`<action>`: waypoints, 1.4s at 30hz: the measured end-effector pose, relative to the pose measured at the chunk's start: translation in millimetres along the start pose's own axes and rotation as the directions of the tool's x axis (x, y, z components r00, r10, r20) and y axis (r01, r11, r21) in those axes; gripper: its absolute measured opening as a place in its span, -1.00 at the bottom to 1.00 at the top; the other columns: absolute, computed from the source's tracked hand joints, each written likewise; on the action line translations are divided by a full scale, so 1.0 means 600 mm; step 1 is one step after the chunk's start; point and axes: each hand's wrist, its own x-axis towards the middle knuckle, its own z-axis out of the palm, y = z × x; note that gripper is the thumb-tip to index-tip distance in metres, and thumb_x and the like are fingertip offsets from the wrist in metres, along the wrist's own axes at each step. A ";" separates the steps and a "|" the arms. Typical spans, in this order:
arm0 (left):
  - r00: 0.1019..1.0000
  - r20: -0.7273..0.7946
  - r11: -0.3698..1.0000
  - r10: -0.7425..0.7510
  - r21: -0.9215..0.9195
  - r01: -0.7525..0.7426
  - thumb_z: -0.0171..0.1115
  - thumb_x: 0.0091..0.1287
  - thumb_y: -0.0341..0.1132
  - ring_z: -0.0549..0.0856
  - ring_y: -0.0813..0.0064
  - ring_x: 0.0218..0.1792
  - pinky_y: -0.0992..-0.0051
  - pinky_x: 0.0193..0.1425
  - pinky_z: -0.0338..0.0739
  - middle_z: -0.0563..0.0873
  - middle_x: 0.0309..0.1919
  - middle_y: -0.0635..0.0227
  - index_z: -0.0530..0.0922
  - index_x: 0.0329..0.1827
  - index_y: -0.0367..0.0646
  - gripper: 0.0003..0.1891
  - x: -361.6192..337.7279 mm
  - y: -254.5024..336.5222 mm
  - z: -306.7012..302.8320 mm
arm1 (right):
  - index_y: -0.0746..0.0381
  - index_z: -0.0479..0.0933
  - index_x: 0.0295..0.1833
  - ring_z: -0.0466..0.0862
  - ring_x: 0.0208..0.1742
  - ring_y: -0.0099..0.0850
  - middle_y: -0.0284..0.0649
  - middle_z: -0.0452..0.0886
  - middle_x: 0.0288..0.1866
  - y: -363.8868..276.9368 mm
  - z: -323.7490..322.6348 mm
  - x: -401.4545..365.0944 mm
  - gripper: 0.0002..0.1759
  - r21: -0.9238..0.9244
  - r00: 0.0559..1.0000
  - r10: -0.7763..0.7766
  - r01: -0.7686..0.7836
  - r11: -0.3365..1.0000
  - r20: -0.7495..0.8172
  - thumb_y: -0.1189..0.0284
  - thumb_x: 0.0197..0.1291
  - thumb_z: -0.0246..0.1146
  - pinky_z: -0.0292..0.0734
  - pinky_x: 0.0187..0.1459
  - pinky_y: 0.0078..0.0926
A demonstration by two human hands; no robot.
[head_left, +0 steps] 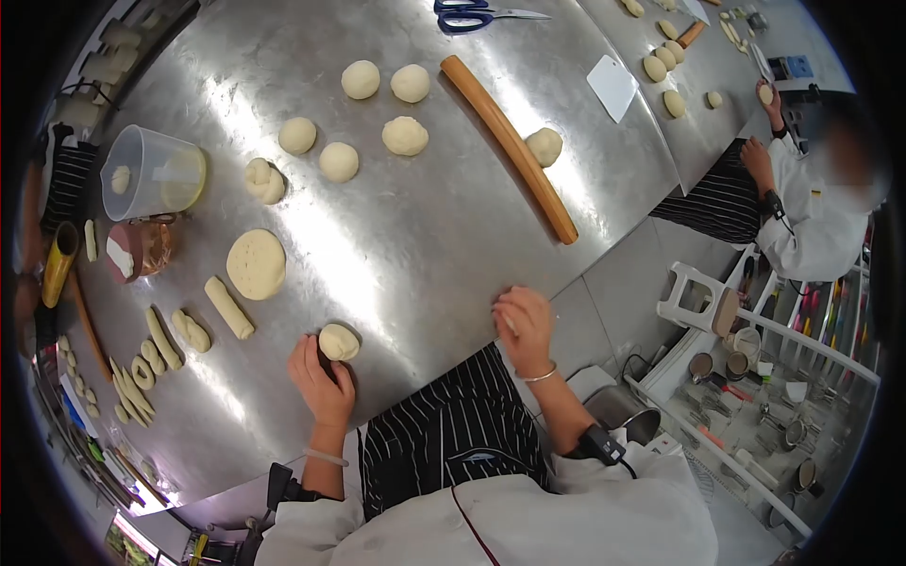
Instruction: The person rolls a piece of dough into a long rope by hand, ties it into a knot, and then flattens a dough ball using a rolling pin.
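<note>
My left hand [322, 382] is low over the steel table, thumb and fingers apart, right beside a dough ball [339, 342] with a visible fold. The fingers are at the ball's left side without closing round it. My right hand [524, 327] hangs at the table's front edge with curled fingers; a small pale spot shows between them, too small to name. Up and left of my left hand lie a dough roll [228, 307], a flat dough disc [256, 265] and a knotted dough piece [264, 180]. A long wooden rolling pin [510, 149] lies beyond my right hand.
Several dough balls [360, 80] sit farther back, one [545, 147] beside the pin. Also there: blue scissors [464, 16], a white scraper [612, 88], a plastic jug [156, 173], a jar [140, 251] and shaped dough [162, 338] at left. A co-worker [816, 222] stands at right.
</note>
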 end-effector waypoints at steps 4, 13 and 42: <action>1.000 -0.015 1.000 -0.021 -0.004 0.021 0.13 0.20 -0.49 0.45 -0.11 0.16 0.02 0.29 0.29 0.46 0.20 -0.10 0.33 0.31 -0.36 -0.45 -0.003 0.004 -0.002 | 0.17 0.57 -0.21 0.56 0.08 -0.18 -0.25 0.60 -0.05 -0.020 0.018 0.065 -0.75 0.044 0.974 -0.200 0.197 0.980 0.109 0.51 -0.05 0.42 0.37 0.20 -0.13; 0.998 -0.067 1.000 0.004 0.018 -0.003 0.11 0.20 -0.53 0.48 -0.11 0.11 0.05 0.24 0.36 0.49 0.16 -0.09 0.34 0.29 -0.36 -0.48 -0.004 0.004 0.004 | 0.20 0.56 -0.23 0.56 0.08 -0.17 -0.19 0.59 -0.04 -0.021 0.018 0.048 -0.81 0.071 0.962 -0.235 0.226 0.971 0.138 0.57 0.00 0.37 0.40 0.19 -0.14; 0.895 0.445 -0.368 -0.004 -0.833 0.412 0.21 0.41 -0.01 0.41 0.28 0.37 0.30 0.48 0.20 0.49 0.26 0.16 0.27 0.40 -0.30 -0.33 0.029 0.368 0.017 | 0.30 0.54 0.06 0.58 0.08 -0.16 -0.06 0.56 0.11 -0.140 -0.123 0.166 -0.62 0.603 0.978 -0.199 0.117 0.789 0.069 0.45 0.11 0.35 0.45 0.11 -0.32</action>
